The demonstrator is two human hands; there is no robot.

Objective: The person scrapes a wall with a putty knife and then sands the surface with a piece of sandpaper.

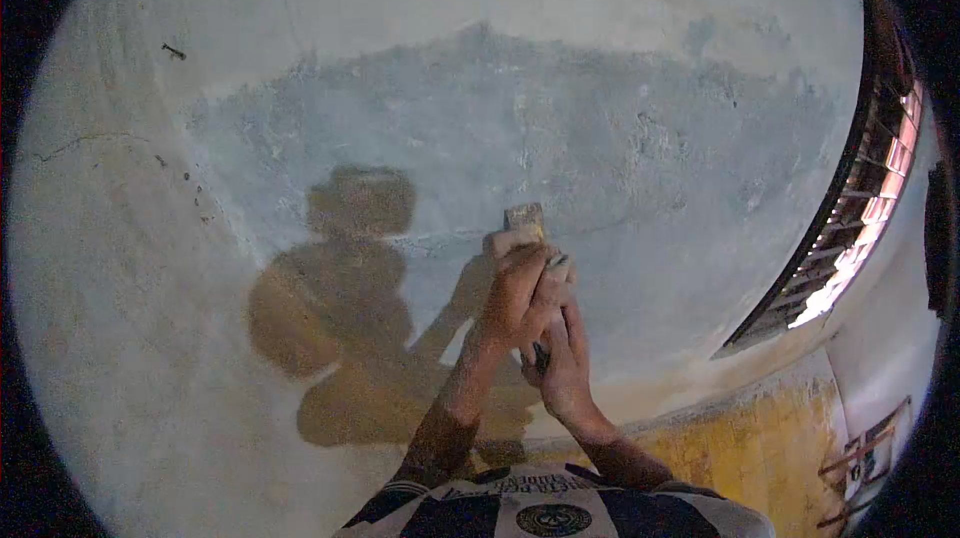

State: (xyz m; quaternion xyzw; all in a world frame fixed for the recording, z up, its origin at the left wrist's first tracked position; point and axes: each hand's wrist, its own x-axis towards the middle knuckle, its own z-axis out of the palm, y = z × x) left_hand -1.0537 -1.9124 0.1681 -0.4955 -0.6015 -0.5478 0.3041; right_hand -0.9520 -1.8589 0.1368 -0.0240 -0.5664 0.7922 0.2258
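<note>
My left hand [520, 293] is closed over the upper part of a scraper, pressing it against a plaster wall [620, 138]. The scraper's pale blade [526, 217] sticks out just above my fingers and lies flat on the wall. Just below, my right hand [562, 370] grips the tool's dark handle [541, 354]. The wall around the blade is a grey-blue scraped patch; further left and below it turns beige.
My shadow [345, 308] falls on the wall to the left of my hands. A yellow band [740, 443] runs along the wall's lower right. A barred window [850, 228] glows at the right edge. A small nail [174, 52] sticks out at upper left.
</note>
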